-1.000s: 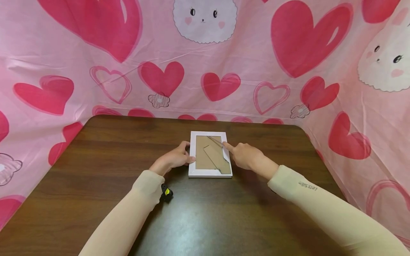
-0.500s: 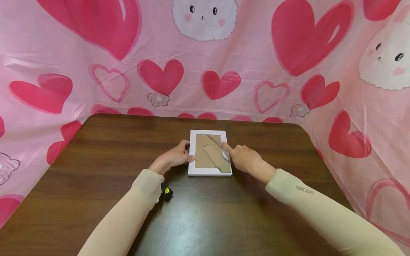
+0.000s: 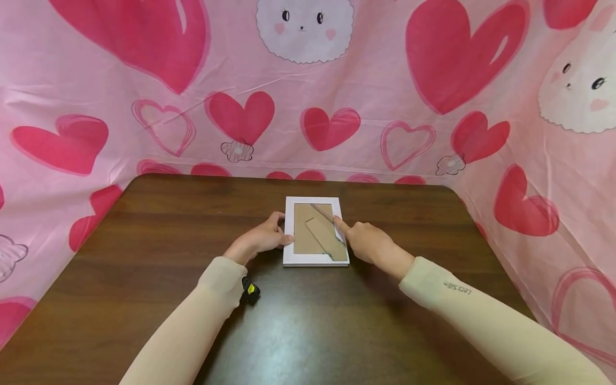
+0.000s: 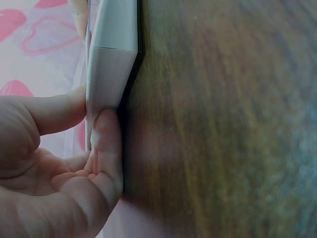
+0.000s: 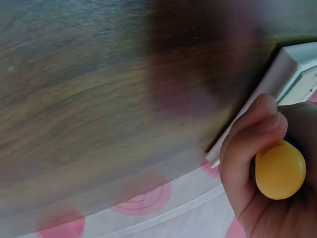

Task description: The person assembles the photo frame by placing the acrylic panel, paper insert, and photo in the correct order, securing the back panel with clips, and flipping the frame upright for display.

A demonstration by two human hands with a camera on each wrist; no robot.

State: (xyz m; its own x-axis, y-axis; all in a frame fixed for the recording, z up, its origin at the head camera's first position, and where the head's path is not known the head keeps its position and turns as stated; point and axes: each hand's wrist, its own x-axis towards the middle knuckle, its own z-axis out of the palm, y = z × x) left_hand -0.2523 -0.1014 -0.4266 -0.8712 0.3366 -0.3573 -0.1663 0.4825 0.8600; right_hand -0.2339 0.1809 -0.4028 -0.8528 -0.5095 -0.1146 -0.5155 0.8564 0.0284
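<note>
A white picture frame (image 3: 308, 260) lies back side up on the table, its brown backing board (image 3: 302, 235) and angled stand (image 3: 323, 233) showing. At its left side, my left hand (image 3: 262, 236) grips the frame, thumb on the top face and curled fingers against the side, as the left wrist view shows. My right hand (image 3: 371, 241) holds a screwdriver with a rounded yellow handle (image 5: 281, 171). Its slim shaft (image 3: 321, 212) slants across the upper right of the backing, the tip close to the frame's top inner edge. The right index finger stretches along the tool.
The dark wooden table (image 3: 192, 214) extends around the frame on all sides. Pink cloth with hearts (image 3: 329, 128) hangs behind the table and along both sides. A small black and yellow device (image 3: 250, 290) sits at the left wrist.
The screwdriver's shaft has shifted and turned slightly at the frame's upper right, with a small motion of the right hand. The left hand and frame stay in place.
</note>
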